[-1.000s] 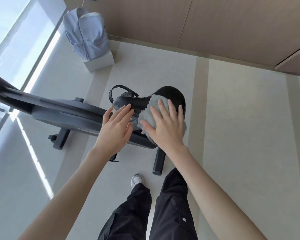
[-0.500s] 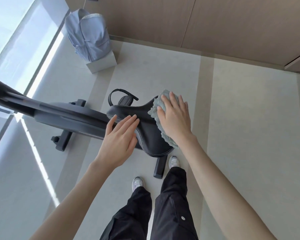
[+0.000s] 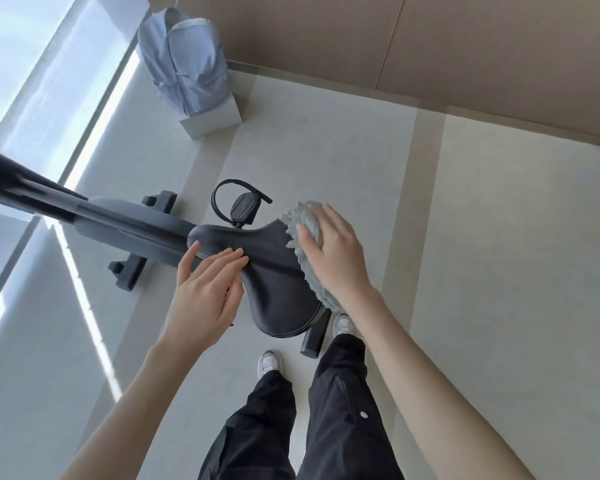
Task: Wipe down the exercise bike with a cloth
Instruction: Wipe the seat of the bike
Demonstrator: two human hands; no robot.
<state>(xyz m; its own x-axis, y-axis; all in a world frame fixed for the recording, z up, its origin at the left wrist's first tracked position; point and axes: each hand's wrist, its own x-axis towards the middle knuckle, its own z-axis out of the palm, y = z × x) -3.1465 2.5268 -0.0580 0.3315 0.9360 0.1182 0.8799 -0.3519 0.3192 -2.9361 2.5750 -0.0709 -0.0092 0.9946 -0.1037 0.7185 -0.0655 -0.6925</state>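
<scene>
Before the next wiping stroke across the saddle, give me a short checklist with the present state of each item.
1. Cloth under the right hand: ok, palm flat on it at the saddle's right edge.
2. Cloth touching the saddle: ok, it drapes over the right side.
3. Left hand steadying the saddle: ok, fingers rest on the narrow front part.
4. Stroke path free: ok, the middle of the saddle is bare between the hands.
5. Feet away from the bike's rear foot: not ok, the right shoe is close beside it.
6. Saddle already clean: cannot tell.
</scene>
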